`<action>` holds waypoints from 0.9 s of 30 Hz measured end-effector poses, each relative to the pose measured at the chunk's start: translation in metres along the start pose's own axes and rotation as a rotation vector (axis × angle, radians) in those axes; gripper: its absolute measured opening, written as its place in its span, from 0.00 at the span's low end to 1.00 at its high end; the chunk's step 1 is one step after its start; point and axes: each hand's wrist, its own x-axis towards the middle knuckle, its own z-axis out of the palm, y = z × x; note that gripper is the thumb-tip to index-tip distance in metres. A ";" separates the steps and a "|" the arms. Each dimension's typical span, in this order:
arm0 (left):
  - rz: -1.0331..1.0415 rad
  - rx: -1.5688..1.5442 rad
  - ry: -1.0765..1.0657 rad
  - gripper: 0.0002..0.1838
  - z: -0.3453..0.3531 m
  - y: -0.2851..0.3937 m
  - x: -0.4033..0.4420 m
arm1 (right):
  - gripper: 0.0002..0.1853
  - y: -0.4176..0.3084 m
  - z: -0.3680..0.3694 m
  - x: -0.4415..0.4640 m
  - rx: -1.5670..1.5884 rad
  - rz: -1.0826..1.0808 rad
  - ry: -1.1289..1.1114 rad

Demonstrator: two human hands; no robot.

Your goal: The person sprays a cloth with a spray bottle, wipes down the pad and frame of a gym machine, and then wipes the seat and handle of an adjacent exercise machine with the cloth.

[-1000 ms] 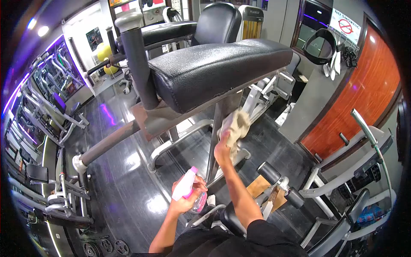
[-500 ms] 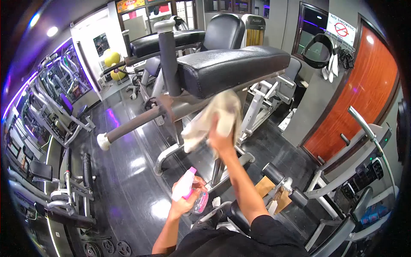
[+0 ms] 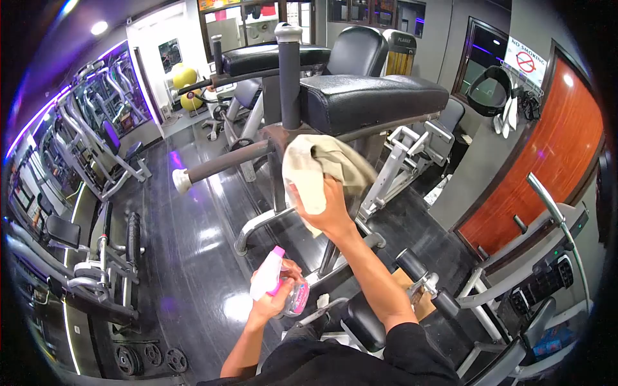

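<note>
My right hand (image 3: 333,211) is closed around a beige cloth (image 3: 340,161), which drapes over the fingers. The cloth covers part of the brown metal frame below a black padded armrest (image 3: 380,100); whether it presses on the metal I cannot tell. Just left of it are an upright grey post (image 3: 290,83) and a slanted handle grip (image 3: 226,162) with a white end cap. Lower down, my left hand (image 3: 281,301) grips a clear spray bottle (image 3: 300,297) with a pink-and-white trigger head, held away from the machine.
Beneath my arms are a black seat pad (image 3: 365,321) and foam rollers (image 3: 412,264). Another exercise machine (image 3: 547,264) stands at right, near an orange-brown door (image 3: 537,148). Weight plates (image 3: 129,360) lie at lower left. Yellow exercise balls (image 3: 185,76) are at the back.
My right hand and the cloth have shifted from under the armrest toward the joint by the upright post. The whole view has turned slightly left. My left hand still holds the spray bottle.
</note>
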 end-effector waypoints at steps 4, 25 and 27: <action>-0.004 0.035 0.059 0.12 -0.004 0.003 -0.007 | 0.18 -0.002 0.009 0.021 -0.041 -0.011 -0.003; 0.052 0.154 0.034 0.12 0.000 0.014 -0.020 | 0.20 -0.048 0.002 0.036 0.058 -0.025 0.006; 0.070 0.167 0.035 0.13 0.001 0.012 -0.018 | 0.36 -0.049 0.011 0.032 0.091 0.023 -0.188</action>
